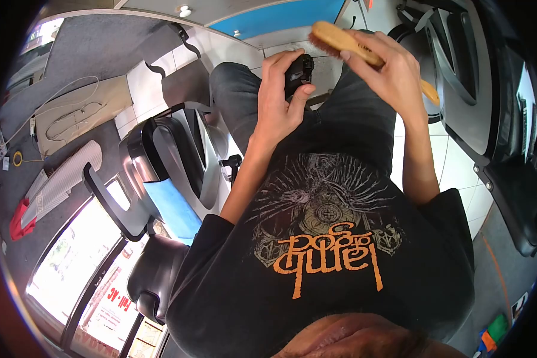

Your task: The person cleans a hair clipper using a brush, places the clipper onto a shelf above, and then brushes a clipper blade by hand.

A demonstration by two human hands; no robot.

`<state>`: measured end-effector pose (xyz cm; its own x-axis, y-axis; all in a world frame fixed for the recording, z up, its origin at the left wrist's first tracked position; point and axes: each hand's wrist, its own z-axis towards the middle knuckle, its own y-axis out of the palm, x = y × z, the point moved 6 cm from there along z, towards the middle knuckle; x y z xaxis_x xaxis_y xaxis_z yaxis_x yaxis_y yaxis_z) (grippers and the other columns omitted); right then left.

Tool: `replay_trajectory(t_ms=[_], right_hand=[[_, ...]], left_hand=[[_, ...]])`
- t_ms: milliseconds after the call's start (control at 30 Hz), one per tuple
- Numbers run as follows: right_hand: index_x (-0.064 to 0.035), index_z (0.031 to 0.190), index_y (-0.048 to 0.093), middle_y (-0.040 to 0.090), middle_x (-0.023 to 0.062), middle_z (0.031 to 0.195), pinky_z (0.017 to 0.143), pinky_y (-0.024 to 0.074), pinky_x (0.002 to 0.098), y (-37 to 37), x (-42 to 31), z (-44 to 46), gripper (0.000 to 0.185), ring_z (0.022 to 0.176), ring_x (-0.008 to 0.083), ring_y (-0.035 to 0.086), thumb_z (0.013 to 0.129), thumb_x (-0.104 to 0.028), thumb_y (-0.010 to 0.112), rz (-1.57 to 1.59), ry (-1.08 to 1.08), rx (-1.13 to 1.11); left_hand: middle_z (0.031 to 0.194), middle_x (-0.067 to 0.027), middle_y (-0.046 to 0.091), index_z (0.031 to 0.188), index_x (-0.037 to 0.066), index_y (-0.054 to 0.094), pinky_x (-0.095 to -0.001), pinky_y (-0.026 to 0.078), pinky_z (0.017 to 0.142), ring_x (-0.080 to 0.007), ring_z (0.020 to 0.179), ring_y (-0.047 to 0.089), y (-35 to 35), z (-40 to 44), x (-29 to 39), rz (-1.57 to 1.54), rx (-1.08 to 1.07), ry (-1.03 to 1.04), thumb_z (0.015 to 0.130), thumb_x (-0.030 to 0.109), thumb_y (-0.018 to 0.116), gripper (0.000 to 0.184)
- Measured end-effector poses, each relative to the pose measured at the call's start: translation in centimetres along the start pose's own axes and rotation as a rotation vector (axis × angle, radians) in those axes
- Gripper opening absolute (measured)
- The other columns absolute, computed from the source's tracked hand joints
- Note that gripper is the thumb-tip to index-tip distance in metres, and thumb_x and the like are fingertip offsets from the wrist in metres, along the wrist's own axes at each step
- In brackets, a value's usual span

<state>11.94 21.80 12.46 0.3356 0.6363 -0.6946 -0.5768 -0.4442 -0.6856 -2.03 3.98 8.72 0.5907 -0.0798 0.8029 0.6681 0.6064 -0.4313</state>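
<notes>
My left hand (280, 95) is closed around a black clipper-like device (299, 74), whose toothed-looking end points up and to the right. Just right of it, my right hand (394, 71) grips a wooden-handled brush (343, 40) with reddish-brown bristles. The bristles face down and left, and they are apart from the black device. Behind my right wrist a yellow handle end (429, 93) sticks out; whether it belongs to the brush cannot be told. Both hands are above my lap, over dark jeans (235, 98).
Black salon-type chairs (172, 149) stand on the left, one with a blue cloth (174, 206) over it. Another black chair (468, 71) is on the right. A blue drawer front (280, 21) is ahead. A cable (71, 119) lies on a beige board at the far left.
</notes>
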Motion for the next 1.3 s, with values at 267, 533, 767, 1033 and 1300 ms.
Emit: replay_trajectory(t_ms=[267,533,767,1033,1300], right_hand=[[0.0013,0.14,0.066,0.075,0.009,0.126,0.094,0.0576,0.0294,2.9,0.6,-1.7,0.052,0.112,0.0144,0.07,0.095,-0.017,0.085,0.795,0.218,-0.206],[0.0004,0.11,0.077,0.073,-0.0006,0.091,0.075,0.0561,0.0243,4.0,0.1,-1.4,0.029,0.084,0.0064,0.067,0.092,-0.018,0.09,0.808,0.347,-0.308],[0.001,0.11,0.076,0.072,-0.0018,0.089,0.071,0.0537,0.0251,3.4,-0.7,-1.4,0.034,0.082,0.0058,0.064,0.091,-0.023,0.091,0.791,0.286,-0.213],[0.0012,0.111,0.076,0.075,0.0007,0.092,0.073,0.055,0.0268,3.2,-0.9,-1.7,0.034,0.082,0.0068,0.065,0.091,-0.022,0.091,0.714,0.27,-0.13],[-0.0003,0.112,0.078,0.079,0.002,0.097,0.081,0.0579,0.0262,3.0,-0.8,-1.8,0.026,0.088,0.0079,0.071,0.092,-0.014,0.088,0.845,0.183,-0.168]], left_hand=[[0.13,-0.0162,0.058,0.151,-0.003,0.045,-0.0333,0.054,0.088,-0.0212,0.101,0.063,0.9,-1.0,-0.3,-0.411,-0.139,-0.227,0.111,0.05,0.057,0.068],[0.1,-0.0172,0.067,0.146,-0.006,0.041,-0.0313,0.052,0.071,-0.0181,0.074,0.064,2.7,-0.9,1.1,-0.872,-0.322,-0.515,0.116,0.047,0.044,0.06],[0.088,-0.0143,0.067,0.143,-0.006,0.043,-0.0301,0.049,0.067,-0.0172,0.071,0.062,2.1,-0.7,2.4,-0.833,-0.275,-0.542,0.117,0.047,0.041,0.059],[0.093,-0.0077,0.063,0.145,-0.001,0.044,-0.0285,0.051,0.068,-0.0126,0.074,0.062,1.8,-0.6,2.4,-0.811,-0.284,-0.513,0.116,0.047,0.047,0.057],[0.089,-0.0024,0.057,0.142,-0.001,0.045,-0.026,0.045,0.067,-0.0085,0.073,0.052,2.0,-0.6,2.0,-0.908,-0.246,-0.526,0.117,0.041,0.046,0.05]])
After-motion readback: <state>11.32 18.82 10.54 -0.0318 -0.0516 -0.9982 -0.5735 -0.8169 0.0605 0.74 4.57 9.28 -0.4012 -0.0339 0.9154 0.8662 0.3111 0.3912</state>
